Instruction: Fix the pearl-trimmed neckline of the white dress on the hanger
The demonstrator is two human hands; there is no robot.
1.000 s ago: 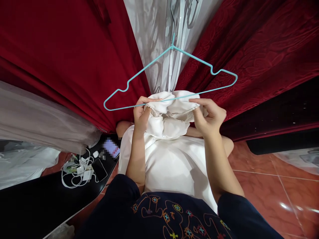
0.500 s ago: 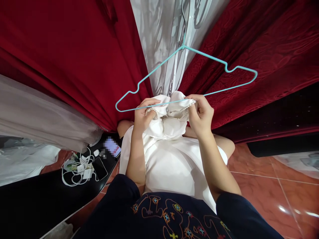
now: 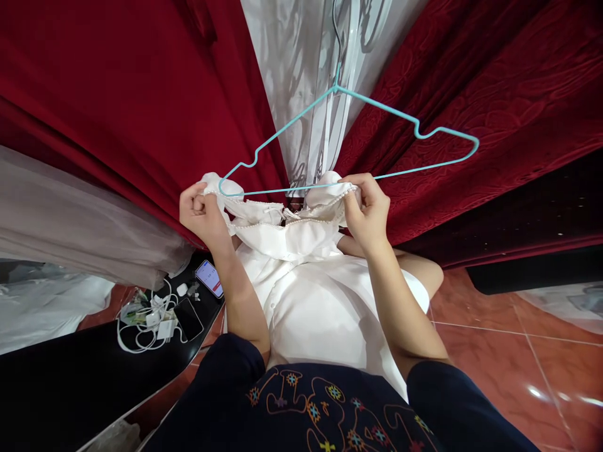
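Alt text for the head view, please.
Two hands, left and right, spread the beaded neckline of a white garment below a turquoise hanger. Red curtains hang behind; two phones and white cables lie at left.

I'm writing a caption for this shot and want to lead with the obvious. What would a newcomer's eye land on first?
Probably the turquoise hanger, a bright outline across the upper middle, set against deep red cloth on both sides. Just below it, the white garment fills the center, its beaded edge spread between the left hand and right hand.
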